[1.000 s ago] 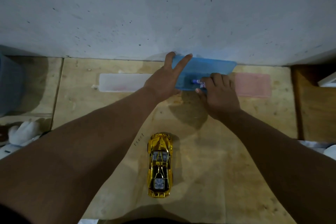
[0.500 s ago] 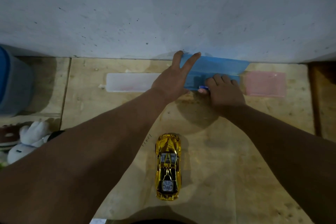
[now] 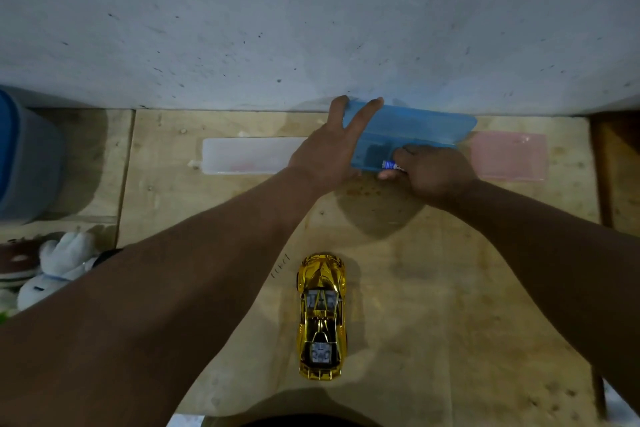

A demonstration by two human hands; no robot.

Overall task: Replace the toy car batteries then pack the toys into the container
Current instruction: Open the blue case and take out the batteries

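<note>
Left hand [image 3: 329, 152] with fingers spread, holding up the blue box lid [image 3: 412, 130] at upper centre, right hand [image 3: 433, 173] pinching a small battery [image 3: 393, 166] at the box, gold toy car [image 3: 322, 317] lower centre on the wooden board [image 3: 433, 288]

One gold toy car [image 3: 322, 317] stands on the wooden surface [image 3: 433, 305]. Three flat plastic boxes lie in a row near the wall: one clear [image 3: 249, 155], one blue [image 3: 412, 135], one pink [image 3: 507, 156]. One small blue-labelled battery [image 3: 391, 165] shows at the blue box's near edge. Two hands are in view, one left hand [image 3: 329, 152] and one right hand [image 3: 434, 173]. At the left edge there is one blue bin [image 3: 24, 163] and one white plush toy [image 3: 59, 263]; other items beside it are too dim to count.
</note>
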